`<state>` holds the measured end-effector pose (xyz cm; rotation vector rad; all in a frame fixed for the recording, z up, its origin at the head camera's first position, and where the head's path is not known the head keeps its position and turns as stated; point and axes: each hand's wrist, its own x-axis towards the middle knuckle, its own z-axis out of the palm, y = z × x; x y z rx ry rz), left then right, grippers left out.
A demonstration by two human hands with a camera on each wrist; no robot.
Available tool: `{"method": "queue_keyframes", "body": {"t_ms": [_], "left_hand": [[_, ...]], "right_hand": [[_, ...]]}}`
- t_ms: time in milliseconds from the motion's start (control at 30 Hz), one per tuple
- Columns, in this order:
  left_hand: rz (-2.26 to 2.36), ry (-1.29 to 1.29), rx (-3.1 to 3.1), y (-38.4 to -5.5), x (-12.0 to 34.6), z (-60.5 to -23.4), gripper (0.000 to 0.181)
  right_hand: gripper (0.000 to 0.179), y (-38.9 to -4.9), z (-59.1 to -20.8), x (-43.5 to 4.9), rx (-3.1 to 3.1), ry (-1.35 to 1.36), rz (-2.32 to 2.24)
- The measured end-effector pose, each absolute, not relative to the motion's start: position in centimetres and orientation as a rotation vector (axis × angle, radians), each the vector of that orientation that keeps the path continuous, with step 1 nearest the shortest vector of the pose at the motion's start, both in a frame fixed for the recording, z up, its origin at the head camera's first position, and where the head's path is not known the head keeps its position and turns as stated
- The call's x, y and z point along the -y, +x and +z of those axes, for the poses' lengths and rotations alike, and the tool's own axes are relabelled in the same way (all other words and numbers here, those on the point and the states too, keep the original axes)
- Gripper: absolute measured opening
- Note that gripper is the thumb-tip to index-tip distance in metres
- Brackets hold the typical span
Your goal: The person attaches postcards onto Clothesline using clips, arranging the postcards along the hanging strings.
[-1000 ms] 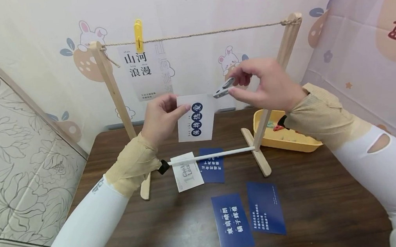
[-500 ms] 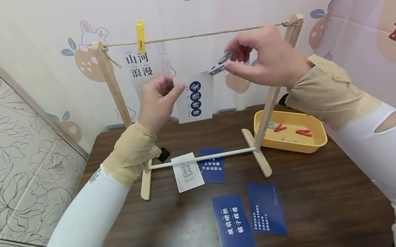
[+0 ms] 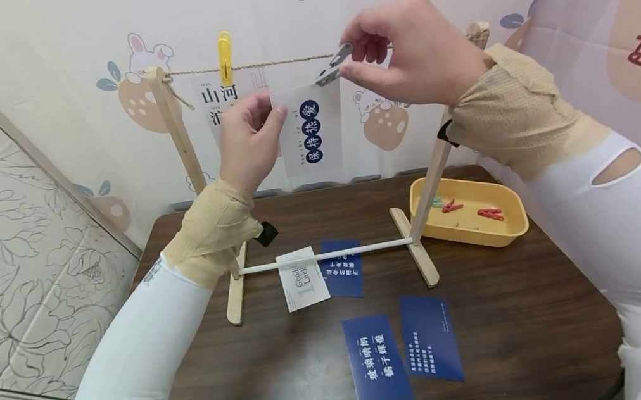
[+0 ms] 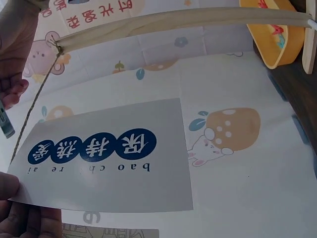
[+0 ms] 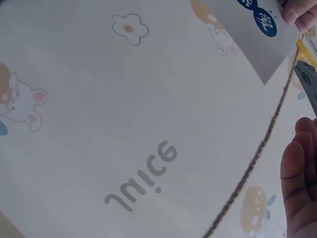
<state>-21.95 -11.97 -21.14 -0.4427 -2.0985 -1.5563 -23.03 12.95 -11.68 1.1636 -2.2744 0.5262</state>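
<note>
My left hand (image 3: pixel 249 139) pinches the upper left corner of a white card (image 3: pixel 327 142) printed with blue circles, held just below the twine (image 3: pixel 291 61). In the left wrist view the card (image 4: pixel 109 193) spreads broad beside the twine, with the thumb on its corner. My right hand (image 3: pixel 405 53) pinches a grey clothespin (image 3: pixel 334 65) between thumb and fingers. The clothespin's tip overlaps the card's top right edge in the head view. To the left, a yellow clothespin (image 3: pixel 225 59) on the twine holds another white card (image 3: pixel 211 96), partly hidden behind my left hand.
The twine runs between two wooden posts (image 3: pixel 180 133), joined low by a white rod (image 3: pixel 370 247). A yellow tray (image 3: pixel 472 237) with several small clothespins stands at the right. On the table lie a "Good Luck" card (image 3: pixel 306 293) and blue cards (image 3: pixel 379 385).
Both hands have risen from well below the twine, bringing the white card and the grey clothespin up near it. The hanging card is now more covered by my left hand.
</note>
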Motion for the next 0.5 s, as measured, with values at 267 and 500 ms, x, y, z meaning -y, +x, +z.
{"method": "queue_keyframes", "body": {"t_ms": [267, 500], "left_hand": [[-1.551, -0.36, 2.137, -22.2, 11.5, -19.5, 0.024], [-1.513, -0.335, 2.136, -22.3, 11.1, -18.8, 0.025]], "right_hand": [[0.03, -23.4, -9.6, -11.5, 2.36, 1.084, 0.41], [0.036, -23.7, -8.7, -10.8, 2.456, 1.038, 0.294]]}}
